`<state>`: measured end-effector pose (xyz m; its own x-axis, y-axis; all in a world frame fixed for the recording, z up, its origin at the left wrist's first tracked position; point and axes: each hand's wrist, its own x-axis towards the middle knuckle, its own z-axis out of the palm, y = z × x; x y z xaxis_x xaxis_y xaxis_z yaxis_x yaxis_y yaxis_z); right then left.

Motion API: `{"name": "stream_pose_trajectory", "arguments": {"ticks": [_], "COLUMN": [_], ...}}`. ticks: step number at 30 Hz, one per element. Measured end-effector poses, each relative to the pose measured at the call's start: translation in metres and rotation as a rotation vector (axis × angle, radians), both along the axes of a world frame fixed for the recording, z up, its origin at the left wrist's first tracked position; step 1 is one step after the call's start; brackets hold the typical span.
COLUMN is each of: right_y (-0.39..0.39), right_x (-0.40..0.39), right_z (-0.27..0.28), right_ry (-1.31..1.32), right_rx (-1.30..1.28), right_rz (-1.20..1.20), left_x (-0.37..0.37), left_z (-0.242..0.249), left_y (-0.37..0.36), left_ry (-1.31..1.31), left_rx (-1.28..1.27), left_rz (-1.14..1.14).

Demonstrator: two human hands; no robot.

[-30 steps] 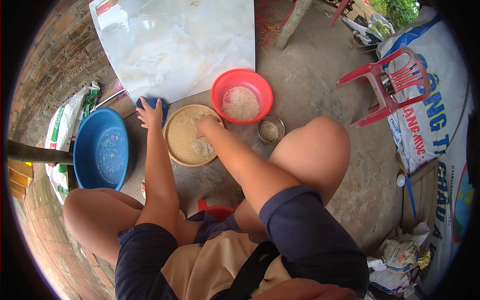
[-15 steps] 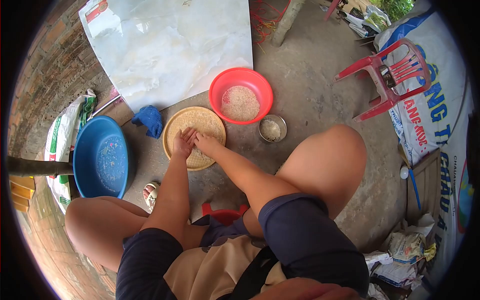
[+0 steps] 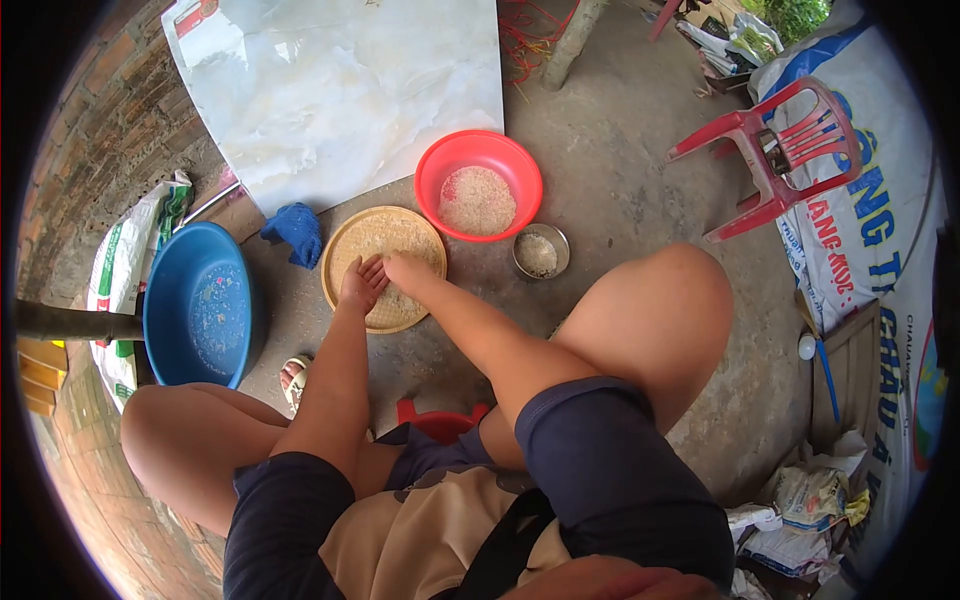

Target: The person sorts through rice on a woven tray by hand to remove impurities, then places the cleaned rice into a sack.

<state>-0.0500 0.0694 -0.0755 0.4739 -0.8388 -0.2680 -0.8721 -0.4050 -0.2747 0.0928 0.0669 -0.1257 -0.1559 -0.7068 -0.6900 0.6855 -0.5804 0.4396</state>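
Note:
A round woven bamboo tray lies on the floor in front of me, with pale rice-like grains spread over it. Above its near half, my left hand is turned palm up with its fingers stretched out. My right hand is beside the left fingertips, back upward, its fingers curled in; anything between them is too small or hidden to see. Behind the tray to the right stands a red plastic basin holding a heap of similar grain. A small metal bowl with some grain sits right of the tray.
To the left is a blue tub with scraps at its bottom, near a blue cloth. A marble-patterned sheet lies at the back. A red plastic chair stands at right by printed sacks. Below me is a red stool.
My right fingers, laid against the left hand's fingers before, are now curled more tightly at its fingertips. The whole view has shifted slightly; the tray and basins stay in place.

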Motion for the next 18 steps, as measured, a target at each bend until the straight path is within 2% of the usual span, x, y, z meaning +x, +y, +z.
{"name": "stream_pose_trajectory", "arguments": {"ticks": [2, 3, 5, 6, 7, 8, 10, 11, 13, 18], "right_y": [-0.006, -0.008, -0.011, -0.01, -0.009, -0.008, -0.003, 0.0, 0.004, 0.014], "right_x": [0.011, 0.013, 0.017, 0.018, 0.019, 0.02, 0.011, 0.004, -0.011, -0.027], "right_z": [0.021, 0.028, 0.035, 0.035, 0.032, 0.03, 0.029, 0.028, 0.007, -0.011], "right_ry": [-0.517, -0.517, -0.534, -0.535, -0.488, -0.438, -0.36, -0.282, -0.184, 0.066], "right_rx": [0.196, 0.196, 0.052, 0.053, -0.138, -0.328, -0.301, -0.275, -0.226, -0.019], "right_rz": [-0.462, -0.46, -0.189, -0.188, -0.141, -0.091, -0.137, -0.187, -0.163, -0.032], "left_x": [-0.002, -0.003, -0.002, -0.002, 0.0, 0.004, 0.018, 0.017, 0.016, 0.024], "left_z": [0.001, 0.002, -0.004, -0.011, -0.019, -0.027, -0.044, -0.038, -0.016, -0.014], "left_y": [0.001, 0.002, 0.002, 0.001, 0.0, -0.004, -0.009, -0.009, -0.007, -0.002], "left_ry": [-0.024, -0.036, -0.048, 0.059, 0.166, 0.166, 0.255, 0.255, 0.153, 0.165], "left_rx": [0.022, -0.033, -0.085, -0.177, -0.268, -0.268, -0.18, -0.179, -0.024, -0.029], "left_rz": [-0.017, -0.061, -0.106, -0.088, -0.07, -0.068, 0.075, 0.077, 0.337, 0.405]}}
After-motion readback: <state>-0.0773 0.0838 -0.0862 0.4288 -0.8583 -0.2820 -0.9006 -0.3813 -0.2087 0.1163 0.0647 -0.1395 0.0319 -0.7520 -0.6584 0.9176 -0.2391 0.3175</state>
